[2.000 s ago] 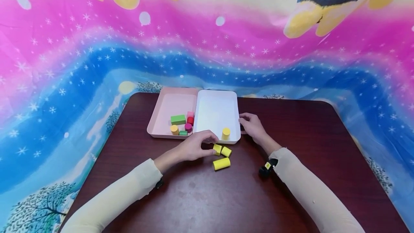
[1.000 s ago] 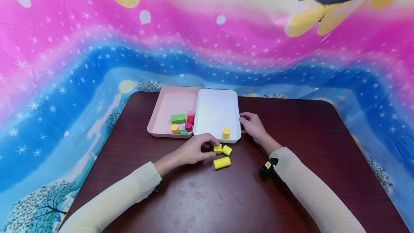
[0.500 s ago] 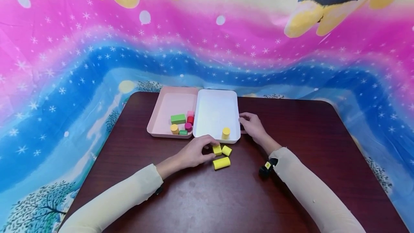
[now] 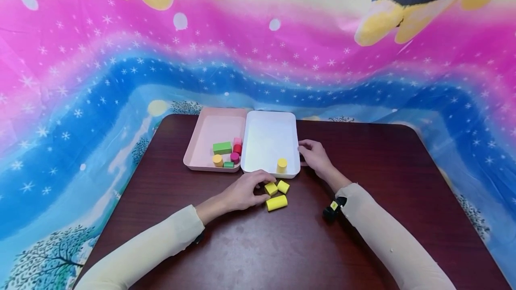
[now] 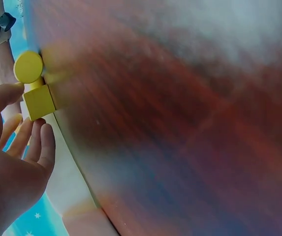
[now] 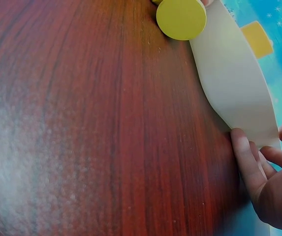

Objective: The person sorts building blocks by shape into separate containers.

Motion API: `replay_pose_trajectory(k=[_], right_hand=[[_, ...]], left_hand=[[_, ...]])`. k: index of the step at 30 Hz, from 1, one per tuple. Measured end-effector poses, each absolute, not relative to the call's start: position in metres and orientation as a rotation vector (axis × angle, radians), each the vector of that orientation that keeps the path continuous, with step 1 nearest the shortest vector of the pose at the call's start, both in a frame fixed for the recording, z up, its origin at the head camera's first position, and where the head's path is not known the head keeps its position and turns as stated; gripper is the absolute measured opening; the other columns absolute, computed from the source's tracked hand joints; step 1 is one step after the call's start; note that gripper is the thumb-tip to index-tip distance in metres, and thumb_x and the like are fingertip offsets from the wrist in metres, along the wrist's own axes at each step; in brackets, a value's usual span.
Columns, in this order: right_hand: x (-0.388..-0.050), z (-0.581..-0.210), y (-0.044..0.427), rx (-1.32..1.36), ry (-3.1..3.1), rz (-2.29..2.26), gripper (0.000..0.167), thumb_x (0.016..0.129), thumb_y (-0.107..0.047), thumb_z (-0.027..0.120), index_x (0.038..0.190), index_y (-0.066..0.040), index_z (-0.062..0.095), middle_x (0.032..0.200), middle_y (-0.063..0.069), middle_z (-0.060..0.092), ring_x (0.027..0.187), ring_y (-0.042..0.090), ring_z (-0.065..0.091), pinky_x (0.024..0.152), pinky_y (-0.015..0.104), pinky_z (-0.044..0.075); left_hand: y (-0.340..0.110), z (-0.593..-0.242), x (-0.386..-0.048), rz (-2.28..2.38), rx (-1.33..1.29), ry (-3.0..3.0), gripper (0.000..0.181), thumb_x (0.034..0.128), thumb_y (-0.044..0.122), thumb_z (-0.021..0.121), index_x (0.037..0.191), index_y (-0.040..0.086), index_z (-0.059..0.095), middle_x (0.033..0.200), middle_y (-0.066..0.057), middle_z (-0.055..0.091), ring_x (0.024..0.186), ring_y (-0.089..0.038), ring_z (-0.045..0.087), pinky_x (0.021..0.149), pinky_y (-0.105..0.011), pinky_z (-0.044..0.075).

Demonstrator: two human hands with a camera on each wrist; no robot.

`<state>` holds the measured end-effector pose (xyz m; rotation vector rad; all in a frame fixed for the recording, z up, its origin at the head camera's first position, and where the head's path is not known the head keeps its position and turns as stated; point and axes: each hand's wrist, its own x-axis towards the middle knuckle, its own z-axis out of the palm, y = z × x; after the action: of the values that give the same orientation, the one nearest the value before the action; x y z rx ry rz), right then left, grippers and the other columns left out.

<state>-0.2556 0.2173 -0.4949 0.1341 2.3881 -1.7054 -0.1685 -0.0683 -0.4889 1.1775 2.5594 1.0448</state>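
Note:
My left hand (image 4: 243,190) holds a small yellow cube (image 4: 271,189) on the table between thumb and fingers; the left wrist view shows the fingertips against the cube (image 5: 40,103). Beside it lie a short yellow cylinder (image 4: 283,186) and a longer yellow cylinder (image 4: 276,203), both on their sides. The thumb tip is close to the longer one. At the white tray's (image 4: 264,131) right side, my right hand (image 4: 316,158) grips the rim, with fingers along the outer wall (image 6: 234,88). Another yellow cylinder (image 4: 281,165) stands upright inside that tray, near its front.
A pink tray (image 4: 207,129) adjoins the white one on the left. In it sit a green block (image 4: 222,148), a small green piece (image 4: 228,164), an orange-yellow cylinder (image 4: 217,160) and several pink and red pieces. A patterned cloth hangs behind the dark table (image 4: 363,155).
My left hand has shifted slightly towards the table's front. The yellow cube has turned and moved a little the same way. My right hand and both trays stay where they were.

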Motion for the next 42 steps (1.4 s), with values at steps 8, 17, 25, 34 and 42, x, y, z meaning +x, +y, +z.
replay_pose_trajectory(k=[8, 17, 25, 34, 42], right_hand=[[-0.2551, -0.4959, 0.2176, 0.149, 2.376, -1.707, 0.041, 0.111, -0.022, 0.052, 0.147, -0.004, 0.057, 0.14, 0.019, 0.058, 0.126, 0.034, 0.061, 0.081, 0.04, 0.065], [-0.2559, -0.4963, 0.2184, 0.155, 2.379, -1.7, 0.04, 0.111, -0.022, 0.052, 0.147, -0.004, 0.058, 0.14, 0.018, 0.059, 0.126, 0.034, 0.061, 0.082, 0.041, 0.065], [-0.2556, -0.4937, 0.218, 0.156, 2.382, -1.696, 0.041, 0.111, -0.023, 0.052, 0.148, -0.005, 0.057, 0.14, 0.018, 0.058, 0.126, 0.034, 0.062, 0.083, 0.041, 0.065], [-0.2558, -0.4938, 0.2173, 0.151, 2.367, -1.709, 0.041, 0.111, -0.022, 0.053, 0.147, -0.004, 0.057, 0.139, 0.019, 0.059, 0.125, 0.034, 0.062, 0.081, 0.041, 0.065], [-0.2561, -0.4947, 0.2181, 0.147, 2.356, -1.721, 0.04, 0.111, -0.021, 0.052, 0.147, -0.004, 0.057, 0.139, 0.019, 0.059, 0.125, 0.034, 0.062, 0.082, 0.041, 0.065]], left_hand=[[-0.0681, -0.4899, -0.1698, 1.027, 1.139, 2.562, 0.04, 0.0956, 0.018, 0.081, 0.133, 0.011, 0.068, 0.125, 0.001, 0.067, 0.113, -0.013, 0.062, 0.101, -0.03, 0.053], [-0.0683, -0.4924, -0.1701, 1.013, 1.13, 2.541, 0.034, 0.0943, 0.016, 0.082, 0.125, 0.011, 0.069, 0.12, 0.0, 0.066, 0.109, -0.016, 0.066, 0.095, -0.03, 0.056], [-0.0684, -0.4935, -0.1715, 1.022, 1.144, 2.536, 0.031, 0.0938, 0.016, 0.083, 0.121, 0.011, 0.07, 0.116, 0.001, 0.065, 0.107, -0.016, 0.067, 0.094, -0.029, 0.057], [-0.0703, -0.4914, -0.1706, 1.026, 1.173, 2.507, 0.031, 0.0944, 0.016, 0.082, 0.122, 0.01, 0.068, 0.117, 0.001, 0.065, 0.108, -0.018, 0.067, 0.092, -0.028, 0.057], [-0.0723, -0.4857, -0.1709, 1.063, 1.181, 2.491, 0.03, 0.0945, 0.015, 0.081, 0.121, 0.011, 0.068, 0.118, 0.002, 0.064, 0.108, -0.018, 0.068, 0.093, -0.029, 0.058]])
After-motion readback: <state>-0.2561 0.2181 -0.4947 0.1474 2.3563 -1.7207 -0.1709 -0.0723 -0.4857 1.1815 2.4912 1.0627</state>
